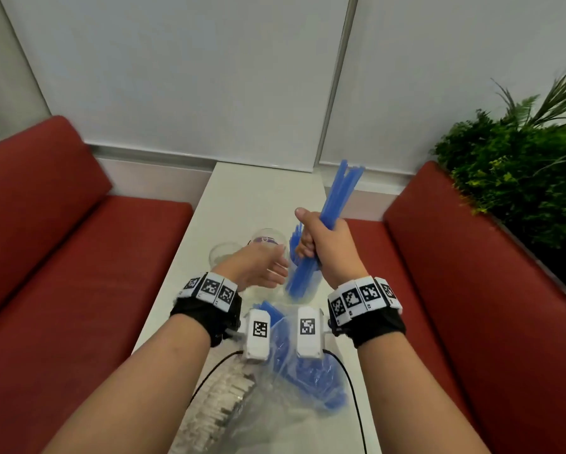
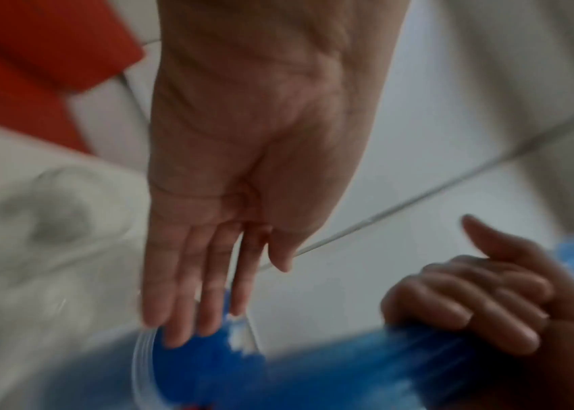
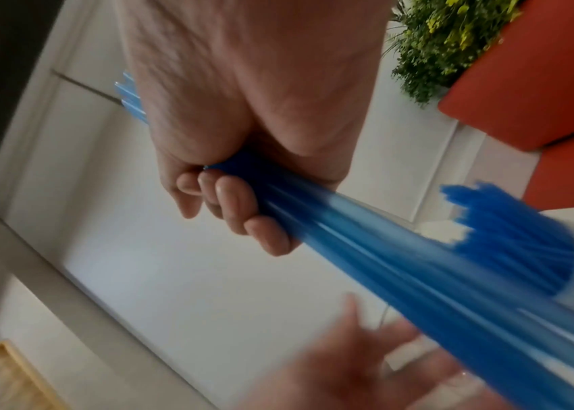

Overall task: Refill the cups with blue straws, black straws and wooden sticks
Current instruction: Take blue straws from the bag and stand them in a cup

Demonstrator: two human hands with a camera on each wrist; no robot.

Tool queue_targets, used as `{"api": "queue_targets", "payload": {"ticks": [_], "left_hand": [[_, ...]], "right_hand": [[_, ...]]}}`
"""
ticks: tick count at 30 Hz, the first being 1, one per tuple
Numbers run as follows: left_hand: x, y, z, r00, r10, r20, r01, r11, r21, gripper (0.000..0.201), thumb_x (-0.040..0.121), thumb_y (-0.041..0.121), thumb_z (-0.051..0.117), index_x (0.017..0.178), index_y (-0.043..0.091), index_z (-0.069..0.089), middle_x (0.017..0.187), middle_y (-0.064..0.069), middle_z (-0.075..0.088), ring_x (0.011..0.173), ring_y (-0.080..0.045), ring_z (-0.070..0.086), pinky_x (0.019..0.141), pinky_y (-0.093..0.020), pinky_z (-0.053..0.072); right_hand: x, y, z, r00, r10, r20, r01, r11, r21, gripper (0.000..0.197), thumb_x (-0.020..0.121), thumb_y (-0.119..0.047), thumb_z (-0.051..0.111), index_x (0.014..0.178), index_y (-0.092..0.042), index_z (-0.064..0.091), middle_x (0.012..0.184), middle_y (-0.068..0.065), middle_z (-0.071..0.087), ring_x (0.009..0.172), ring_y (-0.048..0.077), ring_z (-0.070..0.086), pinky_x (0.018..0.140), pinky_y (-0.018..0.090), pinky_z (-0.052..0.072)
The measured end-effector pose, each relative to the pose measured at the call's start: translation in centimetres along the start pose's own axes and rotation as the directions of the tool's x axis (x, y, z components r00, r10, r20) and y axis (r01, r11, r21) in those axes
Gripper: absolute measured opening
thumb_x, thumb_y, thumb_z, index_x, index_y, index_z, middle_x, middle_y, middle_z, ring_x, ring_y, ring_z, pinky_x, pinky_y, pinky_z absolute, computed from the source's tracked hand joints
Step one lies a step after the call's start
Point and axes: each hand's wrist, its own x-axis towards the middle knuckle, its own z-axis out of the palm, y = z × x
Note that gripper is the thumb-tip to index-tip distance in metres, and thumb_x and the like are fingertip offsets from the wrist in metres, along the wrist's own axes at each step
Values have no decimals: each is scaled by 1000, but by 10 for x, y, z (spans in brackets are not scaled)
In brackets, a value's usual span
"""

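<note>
We have a bundle of blue straws [image 1: 332,204] fisted in our right hand [image 1: 324,244], fingers and thumb wrapped round its middle, lower ends pointing down into the clear cup [image 1: 303,286] that already stands full of blue straws on the white table [image 1: 242,191]. They look light, thin and smooth, so we judge they will slide past one another and fan out if the grip slackens; holding them at mid-length, tight enough to keep them parallel, seems the safest hold. The cup itself looks light and easy to tip. Our left hand [image 1: 258,270] is beside it with fingers straight and relaxed, holding nothing, fingertips at the cup's rim in the left wrist view. Two more clear cups [image 1: 222,253] stand just behind that hand. Nearer us lie a plastic bag of blue straws [image 1: 311,385] and a bag of pale wrapped sticks [image 1: 219,398]; red benches [image 1: 62,240] flank the table
</note>
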Motion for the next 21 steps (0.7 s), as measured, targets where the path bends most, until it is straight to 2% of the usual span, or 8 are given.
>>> {"api": "queue_targets", "payload": {"ticks": [3, 7, 9, 12, 15, 17, 19, 21], "left_hand": [[6, -19, 21, 941, -110, 321, 231, 901, -368, 52, 102, 39, 44, 125, -6, 56, 125, -25, 60, 116, -38, 60, 105, -47, 45], [10, -23, 36, 891, -58, 451, 401, 569, -718, 47, 102, 23, 43, 136, -9, 46, 141, -23, 49, 124, -37, 54, 95, -55, 49], [10, -22, 37, 883, -62, 465, 432, 496, -753, 42, 101, 20, 43, 134, -6, 47, 139, -20, 50, 120, -36, 56, 91, -53, 49], [7, -20, 37, 896, -121, 426, 427, 496, -756, 24, 92, 18, 54, 95, -5, 61, 89, -19, 63, 62, -30, 69, 54, -34, 61], [10, -22, 34, 885, -174, 432, 450, 556, -698, 18, 80, 17, 59, 71, 2, 56, 58, -8, 54, 32, -10, 45, 24, -15, 31], [14, -27, 32, 885, -198, 422, 449, 609, -654, 24, 84, 20, 59, 67, 3, 58, 52, -4, 48, 27, -7, 34, 22, -13, 17], [18, -36, 30, 899, -221, 378, 429, 619, -657, 26, 92, 20, 56, 76, 3, 67, 51, -4, 46, 27, -7, 31, 24, -13, 14], [21, -45, 25, 921, -240, 308, 389, 633, -670, 21, 98, 19, 50, 90, 6, 64, 51, -4, 45, 28, -6, 30, 25, -12, 14]], "right_hand": [[3, -18, 8, 999, -51, 17, 50, 997, 64, 46, 89, -28, 72, 56, -24, 41, 53, 1, 32, 45, 18, 30, 50, 29, 38], [0, -18, 8, 994, -94, 58, 93, 995, 18, 39, 91, -23, 73, 60, -23, 49, 57, 3, 45, 52, 18, 45, 58, 31, 46], [-2, -16, 6, 992, -103, 68, 102, 995, 21, 34, 91, -23, 74, 62, -23, 55, 59, 4, 50, 56, 20, 50, 64, 34, 50], [-2, -12, 7, 992, -105, 64, 99, 991, 85, 35, 90, -29, 74, 64, -23, 52, 56, 2, 42, 51, 18, 43, 63, 34, 51], [-5, -6, 8, 994, -97, 41, 95, 995, 38, 45, 92, -37, 72, 59, -25, 45, 53, 0, 34, 47, 16, 36, 60, 33, 48], [-5, -2, 5, 994, -76, 78, 78, 997, -22, 46, 93, -35, 71, 57, -23, 45, 52, 1, 38, 48, 17, 43, 65, 39, 51], [-4, -2, -2, 988, -27, 152, 51, 986, -157, 41, 90, -35, 74, 59, -20, 52, 57, 5, 52, 58, 21, 58, 76, 44, 57], [0, -8, -16, 971, 64, 229, 22, 936, -352, 31, 85, -38, 77, 66, -19, 63, 70, 6, 67, 72, 19, 67, 76, 37, 58]]}}
